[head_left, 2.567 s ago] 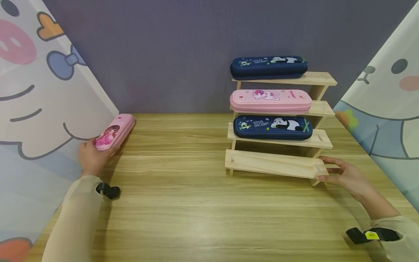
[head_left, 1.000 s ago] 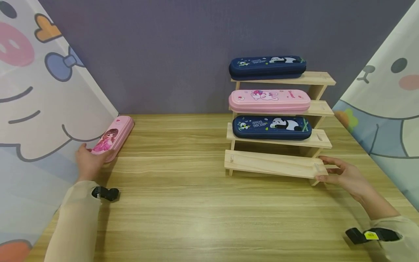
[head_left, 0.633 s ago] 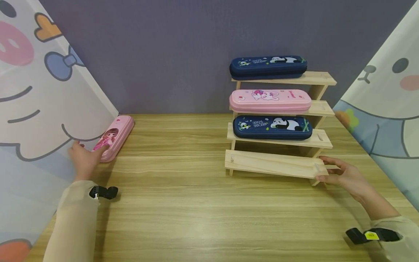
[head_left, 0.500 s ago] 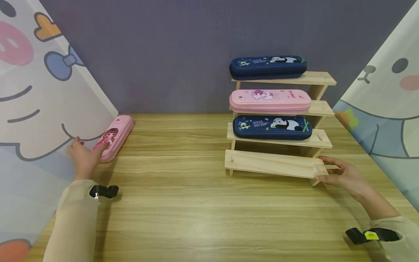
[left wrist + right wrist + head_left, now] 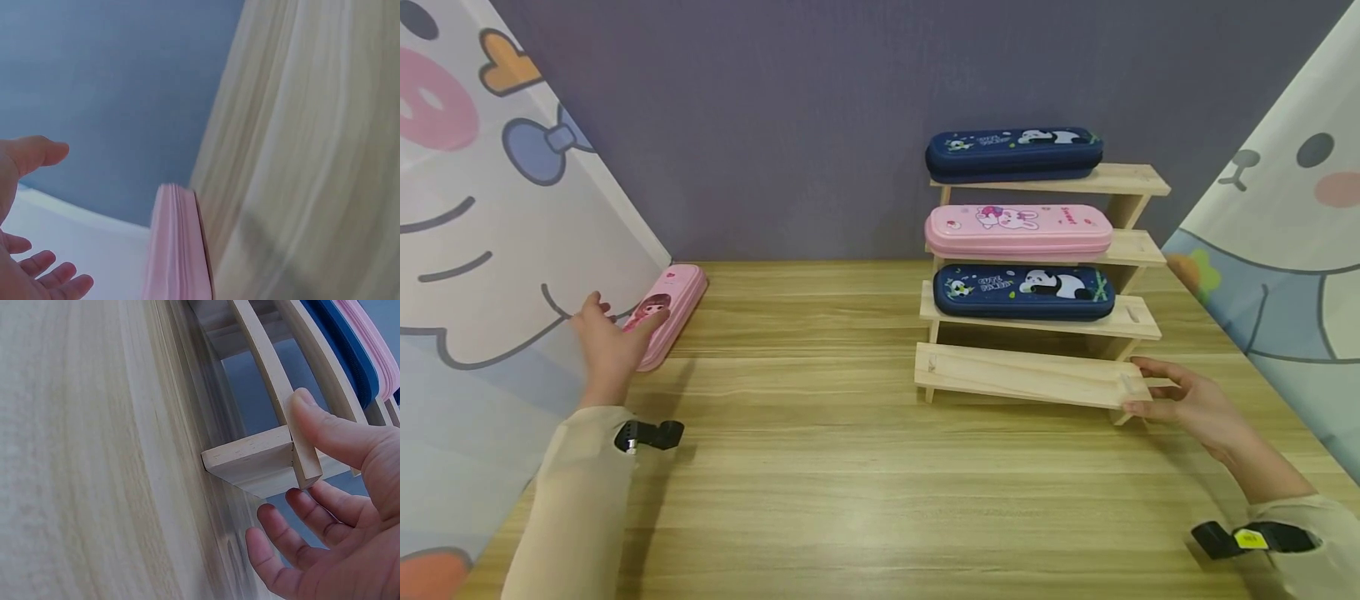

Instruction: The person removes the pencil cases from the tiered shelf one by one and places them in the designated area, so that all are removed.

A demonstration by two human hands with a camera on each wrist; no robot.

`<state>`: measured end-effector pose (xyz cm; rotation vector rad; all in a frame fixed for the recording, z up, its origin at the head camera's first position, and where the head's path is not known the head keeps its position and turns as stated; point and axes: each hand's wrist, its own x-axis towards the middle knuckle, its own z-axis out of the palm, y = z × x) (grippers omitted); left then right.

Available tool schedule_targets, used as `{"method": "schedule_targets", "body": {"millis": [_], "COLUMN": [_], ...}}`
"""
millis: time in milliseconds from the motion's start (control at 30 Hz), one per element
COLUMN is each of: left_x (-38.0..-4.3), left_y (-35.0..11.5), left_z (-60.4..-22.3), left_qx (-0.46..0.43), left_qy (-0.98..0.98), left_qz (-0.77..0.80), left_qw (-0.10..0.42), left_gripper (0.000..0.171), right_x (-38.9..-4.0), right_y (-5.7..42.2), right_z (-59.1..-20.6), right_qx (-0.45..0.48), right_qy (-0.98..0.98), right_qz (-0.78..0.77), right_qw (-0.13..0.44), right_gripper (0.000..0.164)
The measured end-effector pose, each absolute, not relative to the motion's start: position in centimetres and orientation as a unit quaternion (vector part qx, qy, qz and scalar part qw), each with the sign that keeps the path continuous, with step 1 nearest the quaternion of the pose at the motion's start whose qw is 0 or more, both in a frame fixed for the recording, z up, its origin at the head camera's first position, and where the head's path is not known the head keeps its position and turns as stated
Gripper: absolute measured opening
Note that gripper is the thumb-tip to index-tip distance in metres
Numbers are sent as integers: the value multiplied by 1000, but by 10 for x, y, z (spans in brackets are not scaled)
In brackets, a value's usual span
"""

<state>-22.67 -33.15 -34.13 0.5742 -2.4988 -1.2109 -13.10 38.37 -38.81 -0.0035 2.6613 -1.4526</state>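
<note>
At the far left, a pink pencil case (image 5: 676,310) with a doll-like girl on its lid lies slanted on the table, its near end partly hidden by my left hand (image 5: 608,346). That hand is above the case with thumb and fingers spread; the left wrist view shows the hand apart from the case's pink side (image 5: 178,250). On the right, my right hand (image 5: 1197,408) holds the right end of the bare lowest board of a four-step wooden rack (image 5: 1030,375). Thumb on the board's front edge, fingers around its end, as the right wrist view shows.
Higher steps carry a navy panda pencil case (image 5: 1024,292), a pink rabbit pencil case (image 5: 1019,231) and another navy panda case (image 5: 1015,156) on top. A grey wall (image 5: 790,133) stands behind the wood-grain table (image 5: 820,467), with cartoon-printed panels at both sides.
My left hand has let go of the pink girl pencil case and lifted off, shifting slightly forward and right. The case's near end has settled closer to me. My right hand stays put.
</note>
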Motion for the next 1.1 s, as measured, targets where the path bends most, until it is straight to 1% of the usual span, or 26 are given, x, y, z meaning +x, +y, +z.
{"method": "schedule_targets", "body": {"millis": [167, 467, 833, 1000, 1100], "left_x": [-229, -230, -232, -234, -235], "left_y": [-316, -287, -257, -247, -239], "left_z": [-335, -329, -327, -327, -328], "left_qx": [175, 131, 61, 46, 41], "left_qy": [-875, -868, -867, -857, -851], "left_qz": [-420, -439, -463, -485, -494], "left_qw": [166, 192, 174, 167, 172], "left_gripper": [100, 94, 97, 97, 95], "right_x": [-130, -131, -131, -130, -130], "right_y": [382, 381, 382, 381, 380], "right_z": [-387, -385, -387, -386, -386], "right_qx": [1, 3, 2, 5, 7], "right_qy": [878, 877, 877, 877, 879], "right_qz": [-476, -476, -476, -476, -474], "right_qw": [60, 64, 60, 60, 60], "right_gripper": [72, 70, 68, 68, 68]}}
